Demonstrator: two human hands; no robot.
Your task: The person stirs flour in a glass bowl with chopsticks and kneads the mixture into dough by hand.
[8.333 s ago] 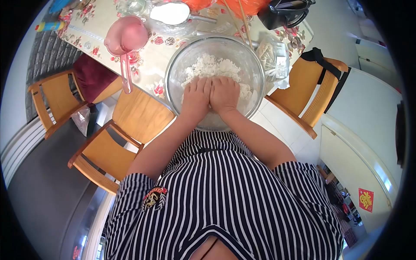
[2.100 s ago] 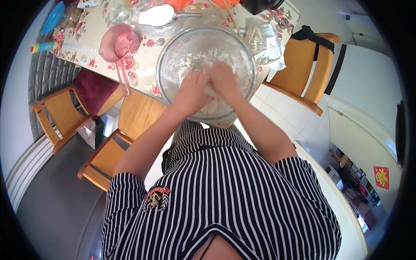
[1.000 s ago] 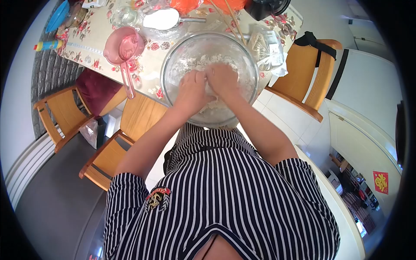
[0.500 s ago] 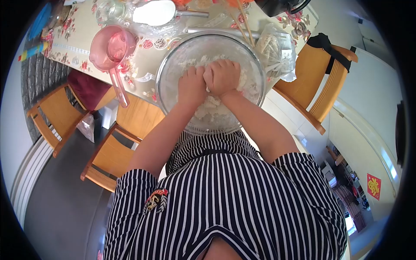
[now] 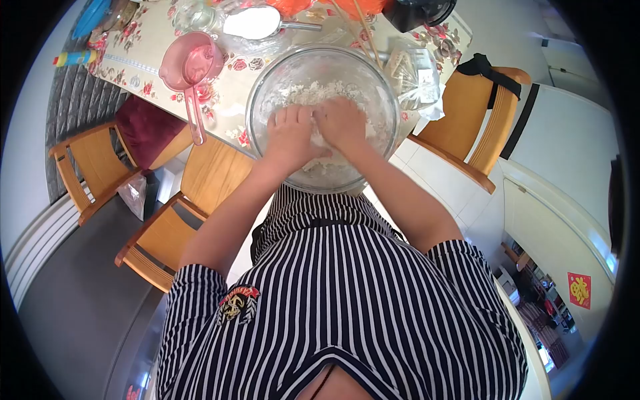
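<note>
A large clear glass bowl (image 5: 391, 87) stands at the table's near edge, with crumbly, floury dough (image 5: 323, 90) inside it. Both my hands are down in the bowl, side by side. My left hand (image 5: 290, 133) presses on the dough with its fingers bent and its thumb stretched toward the right. Against it on the right, my right hand (image 5: 341, 123) has its fingers curled down into the dough. The fingertips and most of the dough under the palms are hidden.
Left of the bowl lies a pink saucepan-shaped cup (image 5: 175, 63). Behind are a metal scoop of white powder (image 5: 253, 23), chopsticks (image 5: 367, 30) and a black container (image 5: 417, 13). A plastic bag (image 5: 413, 77) sits at the right. Wooden chairs (image 5: 467, 120) flank the table.
My fists have loosened: the left fingers and thumb have spread out more, and the right hand has shifted slightly. The whole view has shifted a little.
</note>
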